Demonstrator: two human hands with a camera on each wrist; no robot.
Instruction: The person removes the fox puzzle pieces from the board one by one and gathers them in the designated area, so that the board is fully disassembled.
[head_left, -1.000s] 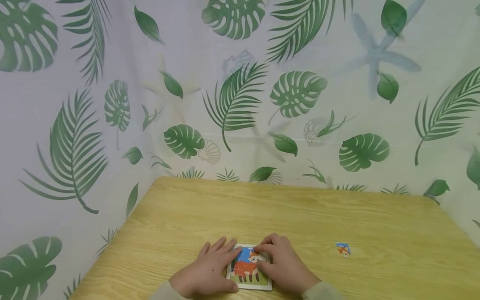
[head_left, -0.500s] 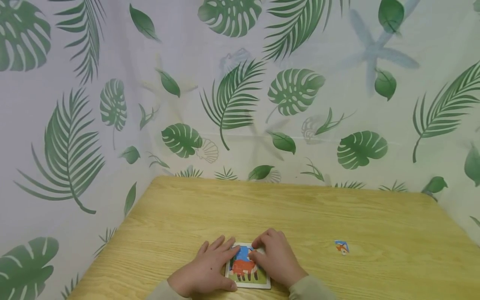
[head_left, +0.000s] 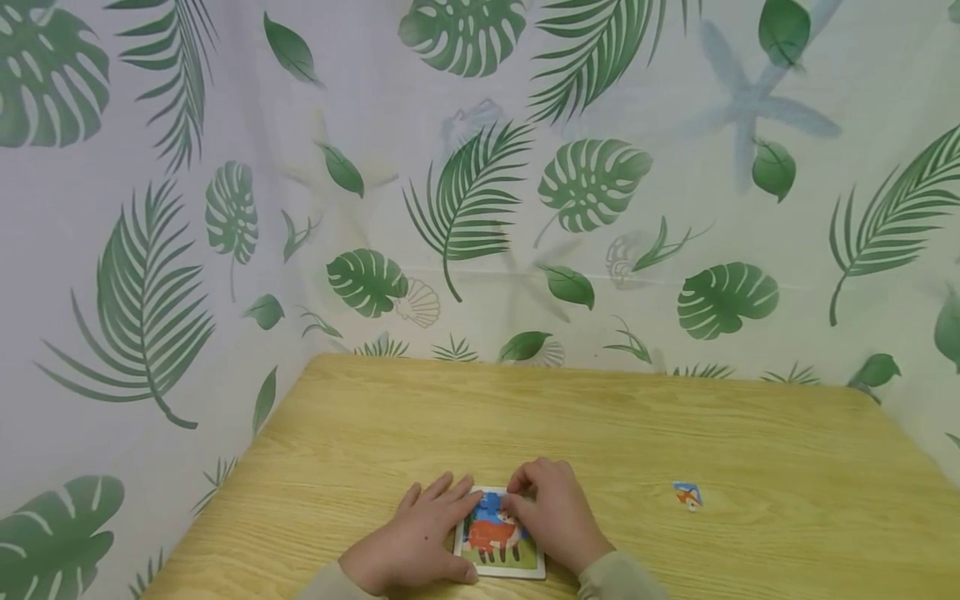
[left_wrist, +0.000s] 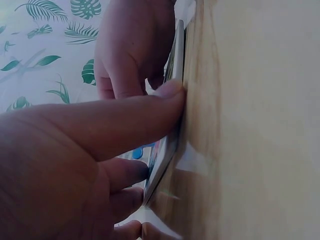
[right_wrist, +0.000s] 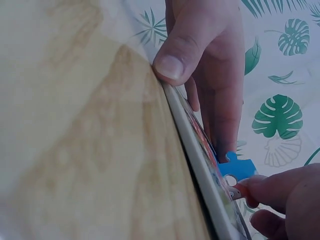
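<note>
Two hands on one tray [head_left: 504, 572]. Right hand [head_left: 559, 510] pinches a blue piece [right_wrist: 241, 168] between thumb and fingertip, tipped up over the tray's far right part; whether it touches below, can't tell. Left hand [head_left: 420, 535] spread, fingers mostly straight on the tray's left side, thumb on the near edge, nothing gripped. Piece should be very light, stiff, thin, likely card or thin wood; knobs probably the weak spots, so best taken by opposite edges. Face may be a bit slick. Tray: flat, square-cornered, white raised-looking border, printed orange fox [head_left: 489, 536] inside; light, so could slide if unheld. Loose piece [head_left: 687, 496], blue and orange, lies right on the wood-grain table [head_left: 600, 425].
</note>
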